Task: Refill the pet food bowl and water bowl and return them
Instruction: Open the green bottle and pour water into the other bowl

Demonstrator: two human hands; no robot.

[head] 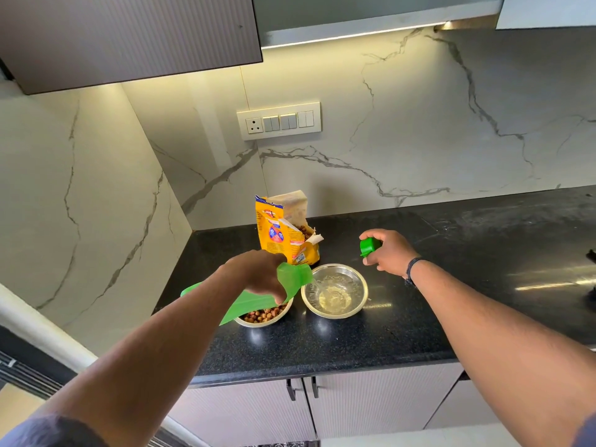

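Note:
My left hand (256, 274) grips a green plastic bottle (292, 279), tipped to the right so its mouth hangs over the steel water bowl (356, 279). A thin stream of water runs into that bowl, which holds a little water. Under the bottle stands a second steel bowl (263, 319) filled with brown kibble, partly hidden by the bottle. My right hand (388, 251) is to the right of the water bowl, above the counter, closed around the green bottle cap (369, 246).
An opened yellow pet food bag (283, 233) stands upright behind the bowls, near the marble wall. The black stone counter (467, 285) stretches to the right; its front edge lies above cabinet doors with dark handles (301, 388). A switch panel (279, 121) sits on the wall.

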